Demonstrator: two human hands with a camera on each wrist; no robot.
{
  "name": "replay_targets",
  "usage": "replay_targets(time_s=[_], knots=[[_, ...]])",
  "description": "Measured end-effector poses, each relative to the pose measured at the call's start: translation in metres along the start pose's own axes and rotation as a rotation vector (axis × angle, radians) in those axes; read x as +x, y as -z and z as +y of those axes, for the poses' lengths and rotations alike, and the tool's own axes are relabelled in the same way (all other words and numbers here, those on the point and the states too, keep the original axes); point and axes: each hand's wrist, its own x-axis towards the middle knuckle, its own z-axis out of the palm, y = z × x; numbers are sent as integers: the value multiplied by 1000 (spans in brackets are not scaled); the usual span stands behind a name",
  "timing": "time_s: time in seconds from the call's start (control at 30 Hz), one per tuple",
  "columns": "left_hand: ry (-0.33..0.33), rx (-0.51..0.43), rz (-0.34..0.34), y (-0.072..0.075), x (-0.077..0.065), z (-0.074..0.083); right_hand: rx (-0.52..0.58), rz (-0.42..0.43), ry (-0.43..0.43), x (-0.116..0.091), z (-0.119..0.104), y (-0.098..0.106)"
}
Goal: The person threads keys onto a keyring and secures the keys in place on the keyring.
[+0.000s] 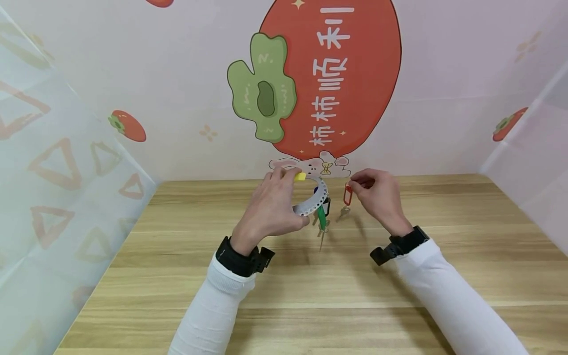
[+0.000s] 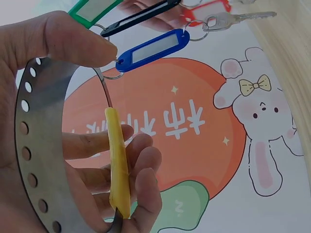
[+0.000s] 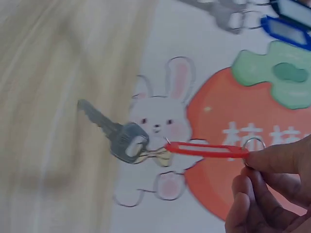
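My left hand holds a metal ring, a band pierced with a row of holes. A yellow piece covers part of its rim, near the fingers. From the ring hang a green key tag, a black key tag and a blue key tag, with keys below. To the right, apart from the ring, my right hand pinches a red key tag at its small split ring. A silver key dangles from the tag's other end.
Beneath both hands lies a wood-grain table. Behind it rises a pale backdrop printed with a large red fruit and a rabbit. Each wrist wears a black camera strap.
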Motion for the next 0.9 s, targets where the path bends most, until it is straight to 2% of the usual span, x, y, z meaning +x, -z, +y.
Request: replay_targets(time_s=[0.13, 0.6, 0.77, 0.9], knots=[[19, -5, 3, -1, 1, -1, 1, 6, 25, -2, -13, 9], [58, 6, 18, -3, 2, -1, 30, -62, 68, -19, -50, 39], [72, 5, 16, -3, 2, -1, 30, -120, 126, -24, -64, 50], [81, -6, 21, -3, 2, -1, 42, -197, 162, -29, -76, 54]])
